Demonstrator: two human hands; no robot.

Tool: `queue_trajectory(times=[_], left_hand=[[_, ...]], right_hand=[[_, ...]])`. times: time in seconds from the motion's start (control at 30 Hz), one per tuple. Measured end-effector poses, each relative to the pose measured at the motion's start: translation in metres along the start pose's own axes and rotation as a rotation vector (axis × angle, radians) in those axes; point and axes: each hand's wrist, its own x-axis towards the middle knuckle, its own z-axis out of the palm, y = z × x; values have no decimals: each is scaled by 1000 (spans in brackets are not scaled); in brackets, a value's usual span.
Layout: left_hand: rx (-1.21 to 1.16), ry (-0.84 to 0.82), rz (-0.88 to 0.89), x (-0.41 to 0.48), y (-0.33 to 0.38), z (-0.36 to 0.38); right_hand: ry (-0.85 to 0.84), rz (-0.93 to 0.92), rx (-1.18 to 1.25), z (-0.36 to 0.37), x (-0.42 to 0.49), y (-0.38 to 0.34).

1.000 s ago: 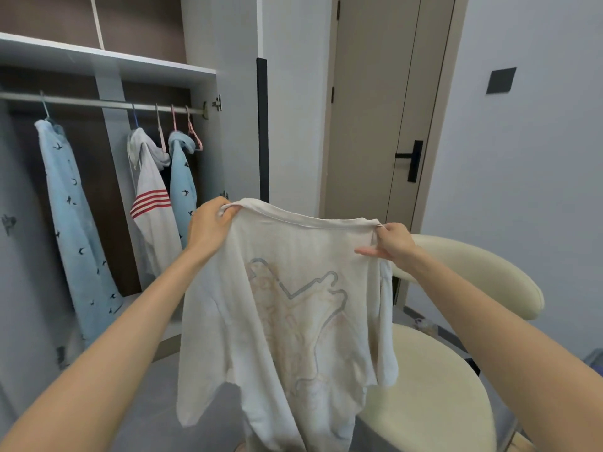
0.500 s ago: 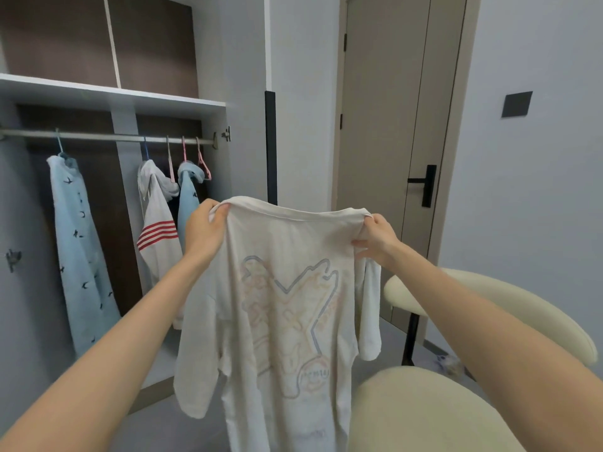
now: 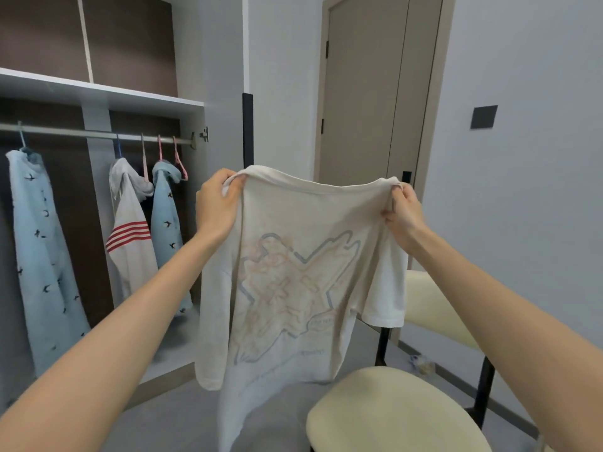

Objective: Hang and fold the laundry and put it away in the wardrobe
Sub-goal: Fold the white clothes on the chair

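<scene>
A cream T-shirt (image 3: 293,272) with a faint pastel print hangs spread in front of me, held up at chest height. My left hand (image 3: 217,207) grips its left shoulder and my right hand (image 3: 403,216) pinches its right shoulder. The shirt's lower part dangles above the floor beside a chair seat. To the left stands the open wardrobe (image 3: 98,93) with a hanging rail (image 3: 98,134).
On the rail hang a pale blue patterned garment (image 3: 42,256), a white hoodie with red stripes (image 3: 129,236), another blue garment (image 3: 168,230) and a free pink hanger (image 3: 179,161). A cream chair (image 3: 394,415) stands at lower right. A closed door (image 3: 368,93) is behind.
Both hands have raised the T-shirt and the view has tilted upward. My right hand has regripped the right shoulder, bunching the cloth there.
</scene>
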Motion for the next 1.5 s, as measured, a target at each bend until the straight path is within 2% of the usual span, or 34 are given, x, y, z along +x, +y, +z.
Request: queue_trajectory(times=[0.33, 0.47, 0.63, 0.73, 0.9, 1.07, 1.17, 1.27, 1.5], left_hand=[[-66, 79, -64, -6, 14, 6], [-18, 36, -102, -6, -12, 16], [105, -14, -214, 0, -69, 40], [150, -8, -270, 17, -96, 54], [139, 45, -203, 53, -98, 69], [29, 51, -93, 59, -64, 84], [-44, -22, -47, 37, -36, 95], [-119, -138, -76, -4, -13, 111], [-241, -505, -203, -127, 19, 147]], right_hand=[[-35, -124, 12, -16, -6, -29], [-14, -73, -16, -10, 3, 0], [-33, 78, -39, 15, 33, 65], [-62, 91, -40, 36, 63, 95], [-91, 3, -22, 48, 117, 89], [-86, -53, 20, 17, 138, 65], [-28, -75, -36, -19, 123, 55], [17, -49, -90, -60, 95, 50], [120, 167, -303, -182, 7, 88]])
